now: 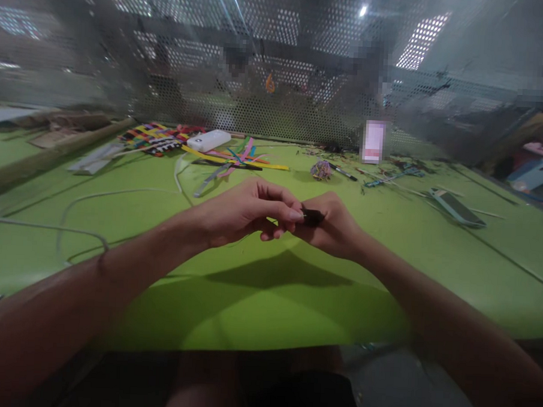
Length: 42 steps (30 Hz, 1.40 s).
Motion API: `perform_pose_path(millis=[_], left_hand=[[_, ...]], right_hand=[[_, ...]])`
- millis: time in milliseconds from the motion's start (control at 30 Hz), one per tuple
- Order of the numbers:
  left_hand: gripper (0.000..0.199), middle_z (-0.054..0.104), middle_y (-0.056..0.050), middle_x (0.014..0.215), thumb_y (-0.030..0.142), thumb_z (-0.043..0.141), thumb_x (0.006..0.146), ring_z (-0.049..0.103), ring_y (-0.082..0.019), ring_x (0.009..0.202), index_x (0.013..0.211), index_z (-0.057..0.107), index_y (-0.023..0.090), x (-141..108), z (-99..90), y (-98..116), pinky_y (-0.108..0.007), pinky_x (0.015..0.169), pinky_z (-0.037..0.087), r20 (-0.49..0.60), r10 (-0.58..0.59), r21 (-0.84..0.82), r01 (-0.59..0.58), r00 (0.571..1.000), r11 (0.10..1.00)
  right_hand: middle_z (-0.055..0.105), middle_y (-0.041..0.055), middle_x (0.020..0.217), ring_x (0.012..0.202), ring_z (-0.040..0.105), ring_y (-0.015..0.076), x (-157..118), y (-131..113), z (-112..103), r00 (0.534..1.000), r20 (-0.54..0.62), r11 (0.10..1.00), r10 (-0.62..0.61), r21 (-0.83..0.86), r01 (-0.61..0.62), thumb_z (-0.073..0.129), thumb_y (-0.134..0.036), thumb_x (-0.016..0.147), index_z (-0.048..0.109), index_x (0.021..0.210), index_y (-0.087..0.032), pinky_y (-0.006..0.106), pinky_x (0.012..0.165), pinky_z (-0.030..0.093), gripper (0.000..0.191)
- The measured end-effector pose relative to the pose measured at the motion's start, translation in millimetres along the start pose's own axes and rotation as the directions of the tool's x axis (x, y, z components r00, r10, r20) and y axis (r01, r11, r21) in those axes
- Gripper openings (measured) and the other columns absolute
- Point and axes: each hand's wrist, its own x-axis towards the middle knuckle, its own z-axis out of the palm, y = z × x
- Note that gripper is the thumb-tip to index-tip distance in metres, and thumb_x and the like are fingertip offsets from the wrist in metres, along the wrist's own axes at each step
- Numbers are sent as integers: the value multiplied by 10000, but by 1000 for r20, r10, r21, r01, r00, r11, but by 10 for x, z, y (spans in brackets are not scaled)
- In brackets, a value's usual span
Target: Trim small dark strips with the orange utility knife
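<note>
My left hand [253,210] and my right hand [336,227] meet above the front part of the green tabletop [266,314]. A small flat black piece [313,217] lies against my right hand, whose fingers are curled around it. The thumb and forefinger of my left hand pinch together at its left end, beside a tiny pale glint. What that pinch holds is too small to name. A thin dark line, perhaps thread, hangs below my left fingers.
Behind my hands lie coloured strips [237,160], a white device [209,141], a tangled thread ball [321,170] and a pen [343,172]. A phone-like slab [456,207] is at right. A white cable [119,191] loops at left. Perforated metal sheet [284,108] rises at the back.
</note>
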Motion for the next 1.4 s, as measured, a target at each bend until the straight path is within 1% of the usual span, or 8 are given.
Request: perform_pose_path(millis=[133,300,367,733,933,1133,1267,1400], left_hand=[[76,635,-2,594,146,819,761,542,-57,490,756,745,129,-5,-21,0,-125,426,412,37,-1,-5,1,999,1000],[95,645,-9,601,158,836,751,553,-65,498,768,747,130,-7,-22,7,-128,428,426,36,-11,9,11,999,1000],[96,647,-10,602,165,836,752,555,-67,501,770,748,132,-4,-22,3,-130,428,428,34,-11,13,11,999,1000],[78,643,-5,595,148,825,753,555,-64,490,762,749,132,-4,-24,-2,-131,429,430,31,2,2,-2,1000,1000],[97,641,-7,593,155,835,750,555,-64,488,753,742,128,-14,-23,11,-130,422,423,24,-4,-5,4,1000,1000],[112,643,-8,595,157,843,733,556,-68,493,749,737,126,-11,-27,24,-131,414,420,29,-1,-11,1,1000,1000],[113,634,-2,585,149,843,727,552,-68,488,754,736,123,-2,-24,27,-134,413,420,30,-9,-14,9,1000,1000],[99,635,0,587,138,832,735,556,-67,486,750,735,124,-2,-25,21,-134,412,422,36,3,-23,-2,999,1000]], right_hand=[[377,-52,526,488,320,61,0,-32,-15,999,27,1000,26,9,-26,623,-116,817,470,557,-171,235,482,249,307],[464,-35,528,497,376,64,-9,-24,-5,1000,23,1000,20,-2,-20,624,-163,871,592,603,-132,225,507,282,272],[468,-35,528,507,385,65,-11,-20,-1,1000,18,1000,20,-19,-20,632,-184,896,605,612,-128,220,515,292,291],[413,-54,539,503,338,52,-9,-11,17,999,-12,998,-36,-43,36,609,-110,884,566,618,-132,217,513,265,271],[336,-65,536,520,282,51,-12,-16,17,1000,-13,996,-8,-88,6,607,-109,867,466,578,-156,233,523,240,325],[367,-54,545,528,307,64,-15,5,33,1000,-6,995,12,-98,-12,596,-162,878,501,601,-157,227,523,250,294],[349,-59,536,509,314,64,-11,-4,32,1000,-17,999,8,-53,-9,584,-150,850,488,592,-165,222,509,261,275],[384,-56,536,509,320,61,-12,0,32,1000,-28,999,-6,-53,5,586,-141,850,511,592,-158,216,505,267,270]])
